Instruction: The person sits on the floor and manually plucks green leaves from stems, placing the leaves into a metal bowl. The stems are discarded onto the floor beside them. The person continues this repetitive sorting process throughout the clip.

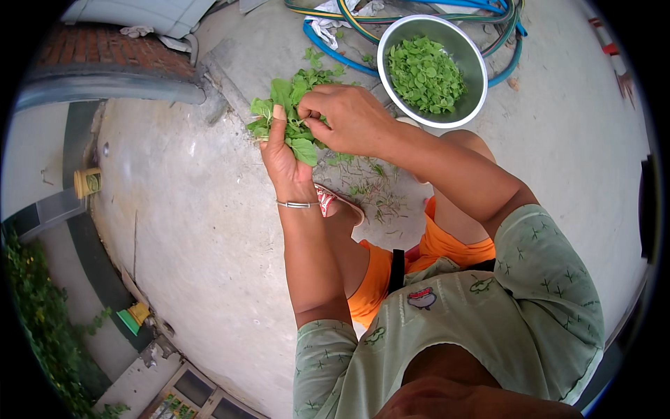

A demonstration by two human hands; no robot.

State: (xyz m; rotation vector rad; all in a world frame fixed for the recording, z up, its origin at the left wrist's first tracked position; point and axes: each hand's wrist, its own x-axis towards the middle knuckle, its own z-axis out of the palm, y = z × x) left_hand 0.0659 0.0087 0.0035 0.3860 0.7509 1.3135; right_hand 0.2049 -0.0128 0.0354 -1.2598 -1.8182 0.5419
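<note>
A bunch of leafy greens (303, 149) rests in my left hand (285, 157), with the thumb pressed over the leaves and a metal bangle (297, 205) at the wrist. My right hand (348, 118) reaches across to the bunch, thumb and forefinger pinched together at a thin stem. Its other fingers are curled. Beyond both hands, more greens (314, 78) lie on the concrete, partly hidden by the right hand. To the right stands a metal basin (477, 99) holding a heap of small picked leaves (426, 73).
Scattered stems and leaf scraps (379, 191) litter the concrete floor (199, 220) between my feet. Behind the basin coils a blue hose (335, 52) with a striped green hose (358, 23). A grey pipe (115, 89) runs along brickwork (110, 50) at upper left. A yellow bucket (87, 183) sits far left.
</note>
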